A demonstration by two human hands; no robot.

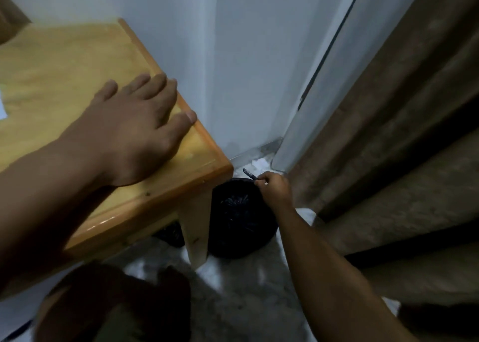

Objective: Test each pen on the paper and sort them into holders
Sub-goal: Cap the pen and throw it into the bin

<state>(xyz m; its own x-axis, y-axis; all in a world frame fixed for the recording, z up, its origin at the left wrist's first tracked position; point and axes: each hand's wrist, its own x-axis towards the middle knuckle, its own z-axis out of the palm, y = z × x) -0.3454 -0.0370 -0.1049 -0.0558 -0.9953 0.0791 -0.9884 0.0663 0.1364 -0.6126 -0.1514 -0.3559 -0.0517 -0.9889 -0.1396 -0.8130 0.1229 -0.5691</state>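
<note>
My right hand reaches down to the floor beside the table and pinches a dark pen just above a black bin bag. The pen's end sticks out up and to the left of my fingers. My left hand lies flat, fingers straight, on the wooden table near its right corner. A sliver of white paper shows at the table's far left edge. No pen holders are in view.
The table's leg stands just left of the bin bag. A white wall corner is behind, a brown curtain hangs at right. Scraps of white paper lie on the floor by the wall. My knee is at the bottom.
</note>
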